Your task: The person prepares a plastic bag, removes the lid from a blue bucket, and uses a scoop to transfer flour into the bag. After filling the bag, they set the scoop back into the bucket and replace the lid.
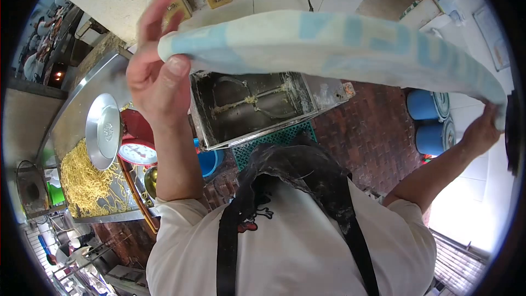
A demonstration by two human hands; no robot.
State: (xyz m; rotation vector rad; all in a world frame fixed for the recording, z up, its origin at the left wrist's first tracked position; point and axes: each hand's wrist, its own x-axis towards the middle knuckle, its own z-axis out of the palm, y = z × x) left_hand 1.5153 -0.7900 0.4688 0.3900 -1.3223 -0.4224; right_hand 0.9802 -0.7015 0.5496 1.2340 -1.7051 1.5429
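A long white sack (274, 41) with pale blue lettering is stretched across in front of me, raised at about head height and bowed along its length. My left hand (159, 71) holds its left end, the thumb against the near side and the other fingers raised behind, slightly blurred. At the far right, my right hand (482, 126) grips the other end, its fingers partly hidden by the sack. Below the sack stands an open metal mixing trough (205, 131) with a mixer shaft (252, 100) inside, crusted with dough. The sack covers the trough's far side.
To the left, yellow noodles (87, 178) lie on a metal table (76, 104) beside a red dial scale (138, 152) with a metal pan (103, 131). Blue barrels (430, 136) stand right; a blue bucket (211, 161) and green mat (274, 141) are on the floor.
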